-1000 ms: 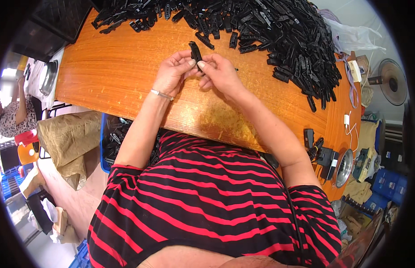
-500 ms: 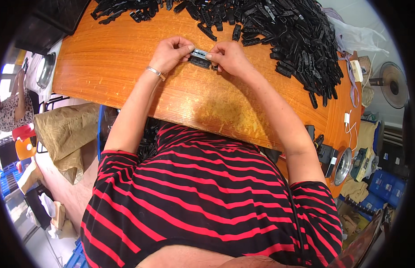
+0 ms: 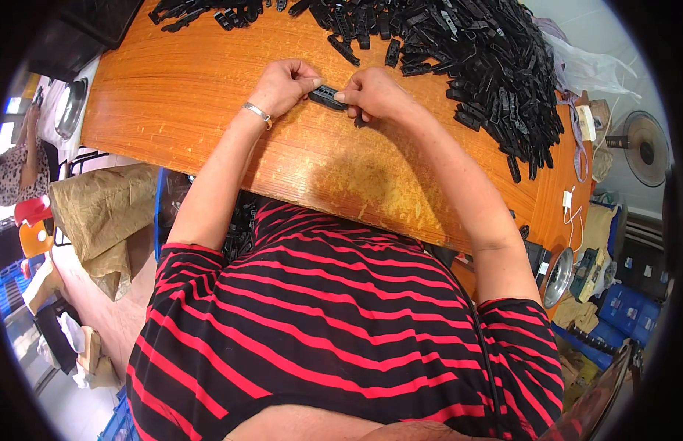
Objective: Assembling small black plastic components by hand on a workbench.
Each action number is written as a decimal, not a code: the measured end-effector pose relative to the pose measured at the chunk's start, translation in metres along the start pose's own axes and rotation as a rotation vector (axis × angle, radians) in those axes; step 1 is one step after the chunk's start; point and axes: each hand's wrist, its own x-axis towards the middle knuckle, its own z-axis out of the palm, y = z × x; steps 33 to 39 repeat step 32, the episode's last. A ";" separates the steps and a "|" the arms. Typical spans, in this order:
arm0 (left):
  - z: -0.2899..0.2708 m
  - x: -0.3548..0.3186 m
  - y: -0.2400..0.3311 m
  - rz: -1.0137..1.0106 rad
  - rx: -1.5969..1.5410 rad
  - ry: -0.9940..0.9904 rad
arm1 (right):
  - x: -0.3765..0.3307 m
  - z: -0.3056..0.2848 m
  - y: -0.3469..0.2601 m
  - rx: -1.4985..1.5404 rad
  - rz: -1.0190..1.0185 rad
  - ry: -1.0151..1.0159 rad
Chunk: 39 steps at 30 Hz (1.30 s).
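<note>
Between my two hands is a short, slotted black plastic part [image 3: 329, 98], held just over the wooden table [image 3: 231, 132]. My left hand [image 3: 284, 87] pinches its left end between thumb and fingers. At the right end, my right hand [image 3: 374, 94] grips with its thumb on top and fingers curled below. A small dark bit [image 3: 358, 123] shows beneath my right fingers; whether it belongs to the held part I cannot tell. My fingers cover both ends of the part.
A large heap of similar black parts [image 3: 495, 81] fills the table's far right, with several loose ones along the far edge. A metal dish [image 3: 560, 275] and a white cable [image 3: 569, 198] lie at the right. A fan [image 3: 645, 147] stands beyond; another person [image 3: 22, 173] is far left.
The upper face of the held part looked silvery and now looks dark, as if tilted. Both hands keep their grip in nearly the same place; the whole view has shifted slightly.
</note>
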 end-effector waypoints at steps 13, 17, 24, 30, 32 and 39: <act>-0.003 -0.015 -0.001 0.039 -0.015 -0.006 | -0.011 0.002 -0.006 0.094 0.017 -0.067; -0.005 -0.020 0.001 0.062 -0.013 0.002 | -0.013 0.003 -0.009 0.089 0.007 -0.059; -0.002 -0.024 -0.009 0.053 0.037 0.000 | -0.008 0.007 -0.003 0.012 -0.004 -0.076; -0.001 -0.025 -0.011 0.000 0.075 -0.009 | -0.010 0.005 -0.010 0.009 0.016 -0.135; -0.002 -0.025 -0.011 -0.035 0.098 -0.016 | -0.008 0.001 -0.012 0.042 0.081 -0.203; -0.002 -0.025 -0.011 -0.035 0.098 -0.016 | -0.008 0.001 -0.012 0.042 0.081 -0.203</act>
